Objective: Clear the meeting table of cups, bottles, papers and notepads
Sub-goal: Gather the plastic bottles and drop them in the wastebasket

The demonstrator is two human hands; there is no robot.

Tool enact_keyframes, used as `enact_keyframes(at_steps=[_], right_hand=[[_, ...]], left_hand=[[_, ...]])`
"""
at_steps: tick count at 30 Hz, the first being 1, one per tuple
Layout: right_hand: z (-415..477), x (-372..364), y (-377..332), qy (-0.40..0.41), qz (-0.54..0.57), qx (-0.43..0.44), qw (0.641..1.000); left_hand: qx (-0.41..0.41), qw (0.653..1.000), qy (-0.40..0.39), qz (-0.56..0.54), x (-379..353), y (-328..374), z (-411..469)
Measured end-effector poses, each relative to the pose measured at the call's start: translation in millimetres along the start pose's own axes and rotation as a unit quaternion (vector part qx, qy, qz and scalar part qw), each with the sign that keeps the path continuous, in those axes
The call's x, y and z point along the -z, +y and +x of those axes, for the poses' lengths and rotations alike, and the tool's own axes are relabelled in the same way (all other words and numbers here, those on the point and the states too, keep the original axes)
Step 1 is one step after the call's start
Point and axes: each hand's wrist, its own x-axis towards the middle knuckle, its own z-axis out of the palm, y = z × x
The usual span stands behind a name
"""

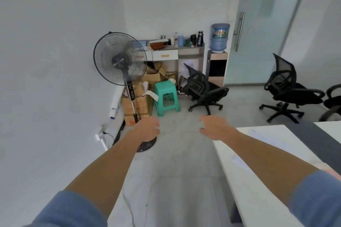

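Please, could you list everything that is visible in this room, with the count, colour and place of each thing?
meeting table: one, white, lower right
papers: at least two, white, faint, on the meeting table
standing fan: one, black, left
stool: one, green, right of the fan
cardboard boxes: several, brown, behind fan and stool
side desk: one, white and grey, at the back
bottles: several, mixed colours, on the side desk
water jugs: two, blue, stacked beside the door
office chairs: three, black, centre and right
glass door: one, frosted, upper right
left hand: empty, stretched forward
right hand: empty, stretched forward
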Motion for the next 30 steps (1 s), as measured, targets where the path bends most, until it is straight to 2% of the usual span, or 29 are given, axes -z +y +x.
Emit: enact_keyframes(at_steps=[8,14,19,24,30], right_hand=[[240.0,31.6,24.9,0.008,0.045,-0.082,0.996],[366.0,29.0,70.6,-0.019,0.032,-0.105,0.994],[480.5,16.5,141.2,-0.036,0.045,-0.144,0.988],[586.7,34.1,228.1,-0.034,0.061,-0.189,0.979],[662.9,64.8,324.3,-0.043,0.059,-0.238,0.969]], left_hand=[[-0.027,0.999,-0.015,0.044,67.6,-57.1,233.5],[-0.063,0.995,-0.044,0.069,92.5,-46.5,379.8],[-0.085,0.993,-0.058,0.056,82.0,-26.2,533.2],[-0.128,0.988,-0.062,0.066,92.8,21.2,691.7],[-0.189,0.978,-0.080,0.030,102.3,96.1,845.3]])
